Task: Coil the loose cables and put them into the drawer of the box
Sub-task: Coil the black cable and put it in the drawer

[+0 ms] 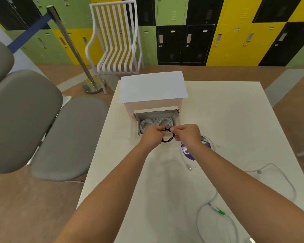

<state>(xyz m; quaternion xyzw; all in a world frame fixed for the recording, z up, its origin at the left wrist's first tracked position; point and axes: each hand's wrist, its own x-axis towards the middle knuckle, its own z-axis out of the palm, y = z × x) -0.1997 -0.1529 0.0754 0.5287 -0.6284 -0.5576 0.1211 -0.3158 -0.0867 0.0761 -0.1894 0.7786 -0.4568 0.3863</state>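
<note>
Just in front of the open drawer (156, 118), toward the far edge of the worktop (226, 120): a small black cable (167, 138) held between both hands. Left hand (152, 135) curled round the coil's left side, fingertips pinching the strand near its top. Right hand (186, 133) pinching the same cable from the right, thumb and forefinger closed on the upper end, the other fingers curled in below. Hands nearly touching, with the cable in the narrow gap between them and hanging just below the knuckles.

Thin, dark, gathered into a small loop; a short end poking up between the fingertips, the rest bulging downward in a tight bundle. Connector type too small to tell.

Behind the hands, inside the drawer, two coiled white cables (154, 122) lying side by side. Drawer pulled out from the foot of a white box (153, 90) standing at the far edge of the worktop.

Nearer the right edge, a loose white cable (277, 171) sprawled in a wide curve. Toward the near right corner, another pale cable with a green connector (220, 211). Just right of the right wrist, a purple disc (187, 152) lying flat, partly hidden by the forearm, with a thin white cable (184, 161) beside it.
</note>
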